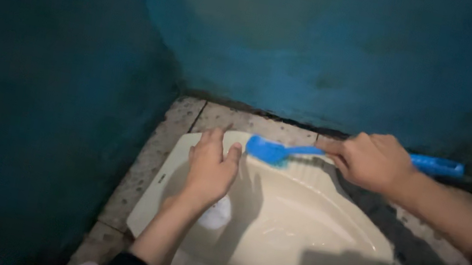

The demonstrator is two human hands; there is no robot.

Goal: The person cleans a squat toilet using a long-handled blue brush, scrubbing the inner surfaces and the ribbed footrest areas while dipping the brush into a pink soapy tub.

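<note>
the right hand [373, 161] is closing its fingers tight around the handle of a bright blue plastic brush [284, 151], whose oval head is lying on the far rim of a cream squat toilet pan [322, 232]; the handle's end is poking out past the knuckles. the left hand [212, 167] is resting flat and open on the pan's rim just beside the brush head, gripping nothing. speckled floor tiles [146, 162] and blue walls [329, 45] are surrounding the pan.
</note>
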